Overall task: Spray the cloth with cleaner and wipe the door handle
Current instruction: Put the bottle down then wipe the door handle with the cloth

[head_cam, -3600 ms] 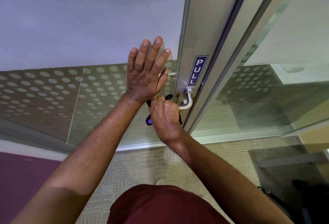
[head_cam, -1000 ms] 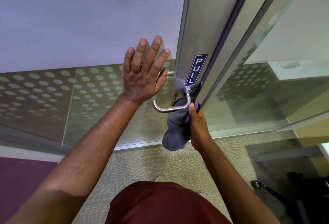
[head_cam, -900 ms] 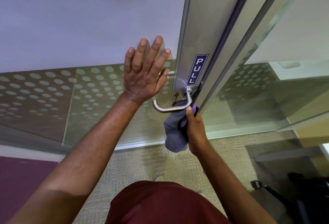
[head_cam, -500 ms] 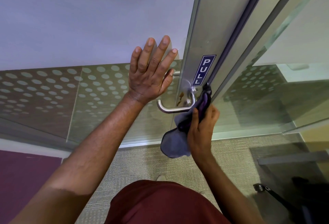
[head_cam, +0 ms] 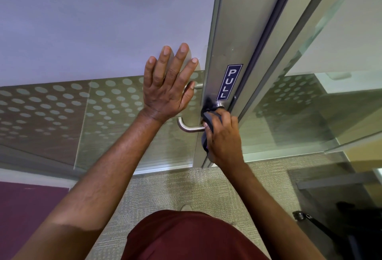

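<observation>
A blue PULL sign (head_cam: 229,82) sits on the metal door frame (head_cam: 229,32), beside dotted frosted glass (head_cam: 62,102), above beige carpet (head_cam: 186,189).

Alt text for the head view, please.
A right hand presses a grey-purple cloth around the base of a curved brushed-metal door handle, below a blue PULL sign. The left hand rests flat, fingers spread, on the glass door.

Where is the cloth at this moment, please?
The cloth is in the right hand, pressed against the inner end of the door handle where it meets the metal door frame, just below the PULL sign.
</observation>
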